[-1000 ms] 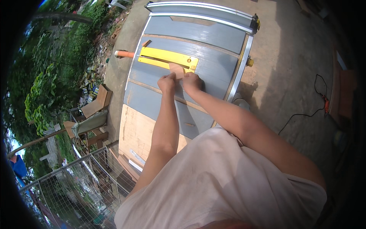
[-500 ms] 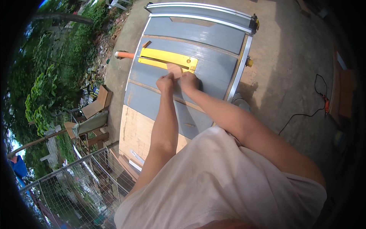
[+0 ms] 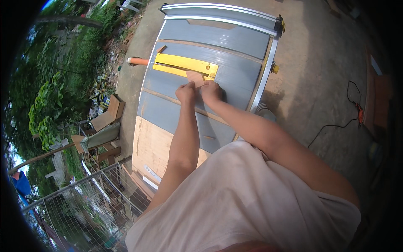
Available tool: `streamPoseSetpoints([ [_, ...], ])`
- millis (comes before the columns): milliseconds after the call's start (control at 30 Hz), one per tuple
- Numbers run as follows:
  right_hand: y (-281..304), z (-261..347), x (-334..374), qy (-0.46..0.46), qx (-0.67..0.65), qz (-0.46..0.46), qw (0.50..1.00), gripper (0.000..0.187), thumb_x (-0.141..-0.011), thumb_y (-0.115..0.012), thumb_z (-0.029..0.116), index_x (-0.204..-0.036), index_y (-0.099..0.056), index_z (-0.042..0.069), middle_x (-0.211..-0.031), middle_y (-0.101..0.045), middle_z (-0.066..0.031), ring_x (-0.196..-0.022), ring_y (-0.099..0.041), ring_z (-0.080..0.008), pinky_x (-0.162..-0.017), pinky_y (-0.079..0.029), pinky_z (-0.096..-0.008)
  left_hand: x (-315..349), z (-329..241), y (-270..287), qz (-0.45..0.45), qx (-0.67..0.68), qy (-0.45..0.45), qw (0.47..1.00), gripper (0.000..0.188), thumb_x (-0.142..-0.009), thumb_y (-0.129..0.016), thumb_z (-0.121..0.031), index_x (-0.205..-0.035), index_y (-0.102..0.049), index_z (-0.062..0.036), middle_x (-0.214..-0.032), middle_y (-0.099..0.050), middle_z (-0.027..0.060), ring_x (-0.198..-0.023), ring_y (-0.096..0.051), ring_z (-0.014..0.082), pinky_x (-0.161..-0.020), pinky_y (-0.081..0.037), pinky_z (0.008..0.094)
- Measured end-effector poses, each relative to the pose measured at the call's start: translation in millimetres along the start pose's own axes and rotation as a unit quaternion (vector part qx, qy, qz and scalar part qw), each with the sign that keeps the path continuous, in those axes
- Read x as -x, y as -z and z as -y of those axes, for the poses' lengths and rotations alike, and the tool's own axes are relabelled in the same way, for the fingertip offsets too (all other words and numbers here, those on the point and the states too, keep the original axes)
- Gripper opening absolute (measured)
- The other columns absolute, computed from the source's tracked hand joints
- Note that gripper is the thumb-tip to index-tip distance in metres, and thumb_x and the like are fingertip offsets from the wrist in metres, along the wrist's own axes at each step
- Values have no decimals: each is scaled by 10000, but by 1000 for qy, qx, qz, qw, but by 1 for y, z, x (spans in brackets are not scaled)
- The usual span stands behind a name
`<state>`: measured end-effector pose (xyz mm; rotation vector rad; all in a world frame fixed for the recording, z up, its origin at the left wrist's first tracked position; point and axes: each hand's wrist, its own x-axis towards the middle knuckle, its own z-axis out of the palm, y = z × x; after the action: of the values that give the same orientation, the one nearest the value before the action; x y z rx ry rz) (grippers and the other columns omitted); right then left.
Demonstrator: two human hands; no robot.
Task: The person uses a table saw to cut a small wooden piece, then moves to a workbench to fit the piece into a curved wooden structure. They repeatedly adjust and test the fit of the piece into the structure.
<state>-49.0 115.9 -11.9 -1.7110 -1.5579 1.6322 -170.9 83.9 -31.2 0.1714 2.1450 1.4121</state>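
Both hands grip a small, thin piece of light brown wood [image 3: 195, 77] over a table saw [image 3: 239, 69] with a grey top. My left hand [image 3: 186, 92] pinches its near left edge. My right hand [image 3: 211, 91] holds the near right side, fingers closed. The wood's far end overlaps the near edge of the yellow insert plate [image 3: 184, 62], by its dark slot; whether it rests on the plate I cannot tell. A small brown wood offcut [image 3: 162, 49] lies just beyond the plate's far left end.
A metal rip fence [image 3: 222, 19] spans the saw's far side. Pale plywood [image 3: 147, 138] adjoins its near left. An orange tube [image 3: 137, 61] sticks out at the left. A wire-mesh fence [image 3: 88, 206] stands lower left; a black cable [image 3: 331, 127] lies on the floor at right.
My hands and the wood piece have shifted slightly to the right along the yellow plate. The grip looks the same, and the offcut stays by the plate.
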Motion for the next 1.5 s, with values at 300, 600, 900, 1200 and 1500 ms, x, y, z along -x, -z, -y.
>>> streamPoseSetpoints([
  [300, 0, 13, 23, 45, -40, -11, 998, 304, -914, -576, 174, -1172, -699, 72, -1106, -745, -151, -1047, -702, -330, -912, -543, -422, -20, 17, 3, -18, 9, -15, 1000, 185, -856, -731, -55, -890, -606, 78, -774, -659, 135, -585, -637, 204, -498, -501, 329],
  [600, -15, 5, 14, 64, -102, -5, 993, 308, -876, -568, 144, -1141, -693, 49, -1145, -746, -146, -1095, -686, -353, -952, -531, -432, -5, -4, -2, -14, 38, 4, 999, 215, -871, -737, -66, -933, -608, 94, -814, -666, 144, -633, -643, 204, -539, -516, 340],
  [900, -21, 6, 13, 77, -65, 17, 995, 338, -865, -581, 165, -1165, -688, 52, -1206, -723, -167, -1145, -663, -361, -967, -517, -431, 7, -17, -3, -21, 56, 0, 998, 213, -881, -744, -71, -923, -629, 103, -836, -691, 159, -649, -661, 213, -563, -534, 347],
  [1200, -31, 2, 13, 102, -45, 0, 994, 432, -882, -611, 236, -1258, -655, 29, -1232, -705, -180, -1153, -653, -373, -983, -512, -448, -2, -14, -1, -25, 32, 6, 999, 214, -884, -741, -72, -925, -626, 103, -834, -700, 173, -635, -683, 230, -554, -544, 355],
  [1500, -24, 9, 14, 96, -1, 62, 993, 536, -898, -608, 271, -1367, -558, 17, -1252, -693, -191, -1163, -641, -398, -991, -509, -461, -7, -14, 3, -28, 16, 7, 999, 226, -882, -748, -85, -928, -627, 100, -834, -703, 169, -630, -687, 226, -556, -553, 358],
])
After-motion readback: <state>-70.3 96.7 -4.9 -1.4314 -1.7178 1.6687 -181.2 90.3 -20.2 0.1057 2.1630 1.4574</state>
